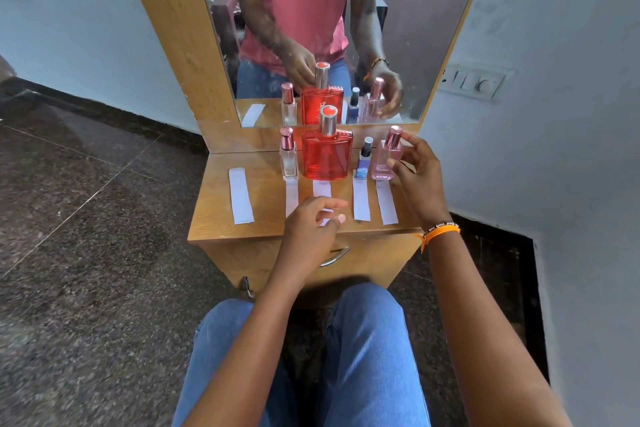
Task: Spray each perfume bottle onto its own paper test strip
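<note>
- Right hand closes fingers round the pink perfume bottle at the dressing table's back right.
- Left hand hovers relaxed, empty, over the middle strip.
- Advice: lift straight up, clear of the blue bottle; aim the nozzle at the rightmost strip only.

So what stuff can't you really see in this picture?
Head view only:
- The middle paper strip: its near end is hidden behind the left hand.
- The pink bottle: whether the right hand actually grips it, since the fingers cover its right side.
- The labels on the small blue bottle and the red bottle: too small to read.
- The drawer handle: partly covered by the left wrist.
</note>
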Demonstrator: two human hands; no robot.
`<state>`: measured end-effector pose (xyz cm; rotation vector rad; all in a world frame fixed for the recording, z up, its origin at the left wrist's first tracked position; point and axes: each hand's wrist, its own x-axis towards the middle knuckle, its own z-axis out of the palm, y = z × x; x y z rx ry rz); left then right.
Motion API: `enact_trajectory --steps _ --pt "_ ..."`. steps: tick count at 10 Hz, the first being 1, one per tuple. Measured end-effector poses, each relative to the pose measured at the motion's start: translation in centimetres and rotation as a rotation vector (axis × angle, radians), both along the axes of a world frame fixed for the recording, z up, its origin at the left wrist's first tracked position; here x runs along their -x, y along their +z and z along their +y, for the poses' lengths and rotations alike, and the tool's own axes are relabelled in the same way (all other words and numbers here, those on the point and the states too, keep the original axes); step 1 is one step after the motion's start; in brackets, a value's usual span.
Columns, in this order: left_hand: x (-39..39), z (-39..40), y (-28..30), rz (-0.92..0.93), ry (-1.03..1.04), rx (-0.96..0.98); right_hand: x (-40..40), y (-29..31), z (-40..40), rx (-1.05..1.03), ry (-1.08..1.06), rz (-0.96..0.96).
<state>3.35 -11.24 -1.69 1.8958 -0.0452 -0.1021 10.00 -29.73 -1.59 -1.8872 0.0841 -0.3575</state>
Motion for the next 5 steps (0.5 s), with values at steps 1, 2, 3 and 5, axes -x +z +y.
enact_trajectory --steps 1,2,3,5 --pt "0.0 -0.1 -0.1 -0.002 0.000 -0.007 -0.1 -0.1 0.0 -0.004 -0.003 -0.001" --pt "0.0 -0.3 -0.2 -0.020 -0.002 -0.028 0.1 -0.4 -0.1 -0.008 -0.024 0.012" --pt "0.1 -0.4 -0.3 -0.056 0.004 -0.078 0.9 -1.1 0.1 -0.022 -0.091 -0.002" --pt "0.4 -0.3 -0.3 -0.142 0.014 -0.173 4.0 -2.1 2.1 -0.008 -0.231 -0.082"
